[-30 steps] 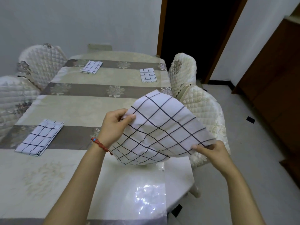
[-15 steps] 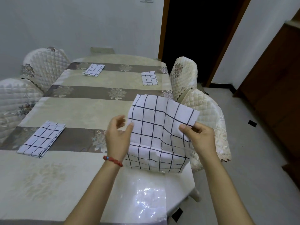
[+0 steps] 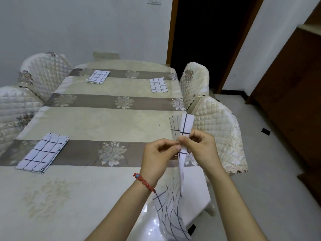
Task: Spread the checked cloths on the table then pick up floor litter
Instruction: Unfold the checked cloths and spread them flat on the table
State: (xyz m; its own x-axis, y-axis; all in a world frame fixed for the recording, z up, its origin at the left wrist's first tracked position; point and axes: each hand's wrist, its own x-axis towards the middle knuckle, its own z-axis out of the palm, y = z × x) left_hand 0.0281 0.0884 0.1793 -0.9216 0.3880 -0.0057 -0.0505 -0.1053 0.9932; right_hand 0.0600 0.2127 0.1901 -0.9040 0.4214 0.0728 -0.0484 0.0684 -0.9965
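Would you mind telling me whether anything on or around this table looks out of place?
Two small dark scraps lie on the pale floor: one right of the quilted chairs, another by the table's near corner. The far-left folded cloth sits slightly askew. Both hands pinch a fourth checked cloth, not yet laid down.

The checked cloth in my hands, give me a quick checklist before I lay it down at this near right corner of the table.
1. Both hands hold the held cloth: ok, left hand and right hand pinch it together at one spot.
2. Cloth folded flat like the others: not ok, it hangs bunched and twisted, its tail trailing below the wrists.
3. Landing spot on the table bare: ok, nothing lies on the near right corner.
4. Other places set: ok, near left cloth, far left cloth and far right cloth lie folded.
5. Floor litter gone: not ok, a dark scrap lies by the cabinet.
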